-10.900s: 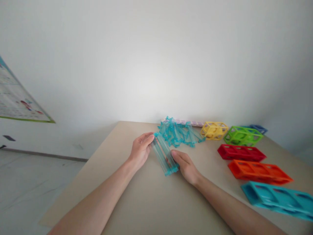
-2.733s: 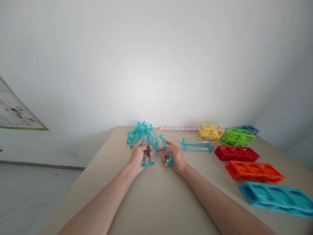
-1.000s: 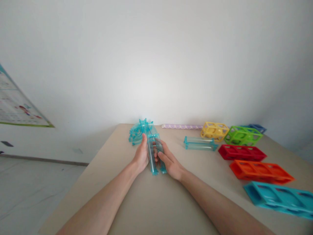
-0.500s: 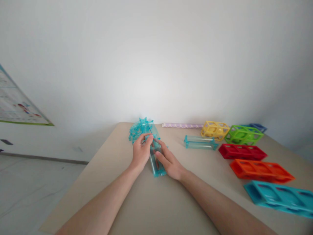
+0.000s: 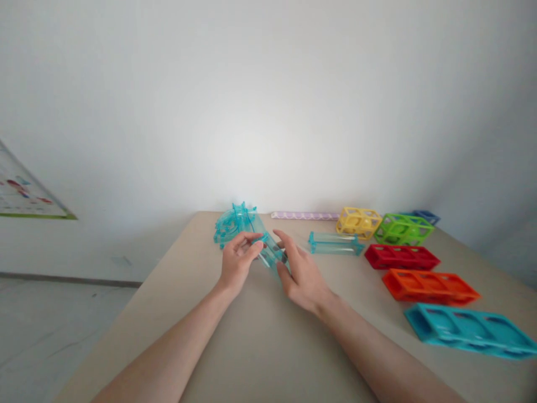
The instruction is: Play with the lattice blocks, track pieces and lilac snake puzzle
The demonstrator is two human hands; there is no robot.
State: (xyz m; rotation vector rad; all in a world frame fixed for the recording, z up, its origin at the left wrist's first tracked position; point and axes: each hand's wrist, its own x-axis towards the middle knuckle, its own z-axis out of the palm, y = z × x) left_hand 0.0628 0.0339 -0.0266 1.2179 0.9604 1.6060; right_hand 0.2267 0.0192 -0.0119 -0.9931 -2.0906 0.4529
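Observation:
A long, see-through teal plastic piece (image 5: 272, 250) slants between my two hands over the table. My left hand (image 5: 239, 260) pinches its upper left end between thumb and fingers. Around its lower right side curls my right hand (image 5: 302, 274), with the thumb near and the fingers on the far side, partly hiding that end. Just beyond my left hand lies a pile of clear teal plastic pieces (image 5: 237, 221), some curved. A similar straight clear teal piece (image 5: 335, 244) rests on the table to the right of my hands.
On the right of the table (image 5: 251, 347) lie frame-like blocks: yellow (image 5: 358, 223), green (image 5: 405, 229), red (image 5: 403, 257), orange (image 5: 430, 286), light blue (image 5: 470, 330) and dark blue (image 5: 427, 216). A patterned purple strip (image 5: 305, 215) lies along the wall.
The clear piece has turned from nearly upright in view to a slant, its near end swinging right. My right hand has shifted right with it. The view has swung slightly right.

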